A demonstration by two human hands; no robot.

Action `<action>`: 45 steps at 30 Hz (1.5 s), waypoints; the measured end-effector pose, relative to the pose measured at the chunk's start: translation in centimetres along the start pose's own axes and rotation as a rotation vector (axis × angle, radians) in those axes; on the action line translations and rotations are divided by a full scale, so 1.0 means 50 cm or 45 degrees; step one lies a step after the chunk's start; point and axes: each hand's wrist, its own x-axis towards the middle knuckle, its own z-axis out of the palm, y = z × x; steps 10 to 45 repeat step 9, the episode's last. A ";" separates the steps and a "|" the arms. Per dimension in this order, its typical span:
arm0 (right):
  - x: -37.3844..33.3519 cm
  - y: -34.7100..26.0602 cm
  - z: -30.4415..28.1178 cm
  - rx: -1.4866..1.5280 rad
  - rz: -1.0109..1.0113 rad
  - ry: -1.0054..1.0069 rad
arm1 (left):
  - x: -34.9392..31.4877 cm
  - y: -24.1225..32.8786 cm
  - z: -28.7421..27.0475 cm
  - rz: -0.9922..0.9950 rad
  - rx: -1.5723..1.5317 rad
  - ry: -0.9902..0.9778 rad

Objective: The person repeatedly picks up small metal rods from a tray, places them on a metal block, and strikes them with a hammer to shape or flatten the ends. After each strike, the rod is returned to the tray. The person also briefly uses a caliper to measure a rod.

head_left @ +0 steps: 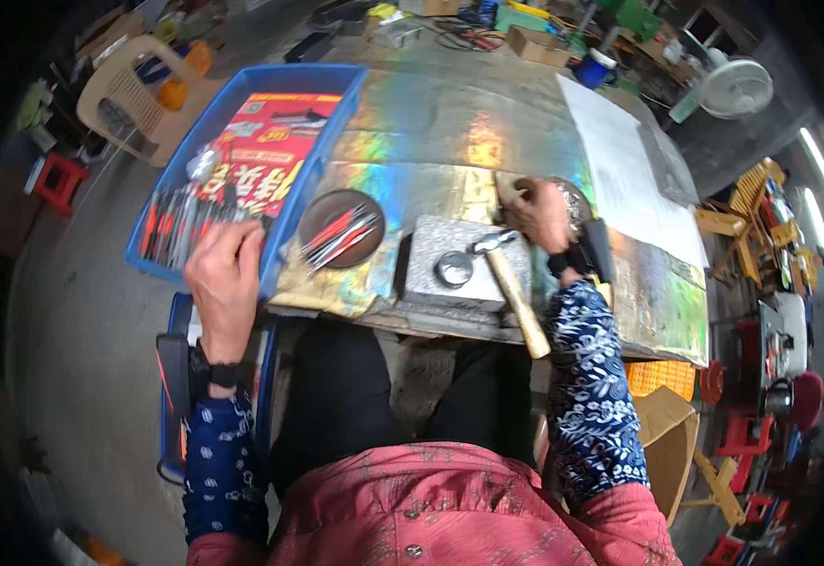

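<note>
My left hand (pixel 226 281) is closed over the near right rim of a blue plastic tray (pixel 355 99); what its fingers hold, if anything, is hidden. Inside that tray, slim red and grey pieces (pixel 178 226) lie beside a red printed sheet (pixel 266 156). With curled fingers, my right hand (pixel 539 215) reaches to a round dish (pixel 577 200) of small bits, its grip too blurred to make out. Between my hands, a hammer (pixel 514 292) rests on a grey metal block (pixel 436 242), next to a small round dark-topped piece (pixel 453 270). More red and silver slim pieces (pixel 344 229) lie in a brown round dish (pixel 310 215).
White sheeting (pixel 610 141) covers the table's right side. A beige chair (pixel 134 94) stands beyond the tray, with a red stool (pixel 56 181) to its left. At the far right is a fan (pixel 735 90). An open cardboard box (pixel 667 439) sits below the table's right edge.
</note>
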 end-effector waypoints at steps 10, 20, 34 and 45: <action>-0.100 -0.078 -0.107 0.260 0.282 -0.105 | 0.007 -0.144 -0.050 -0.183 0.325 -0.100; -0.100 -0.078 -0.107 0.260 0.282 -0.105 | 0.007 -0.144 -0.050 -0.183 0.325 -0.100; -0.100 -0.078 -0.107 0.260 0.282 -0.105 | 0.007 -0.144 -0.050 -0.183 0.325 -0.100; -0.100 -0.078 -0.107 0.260 0.282 -0.105 | 0.007 -0.144 -0.050 -0.183 0.325 -0.100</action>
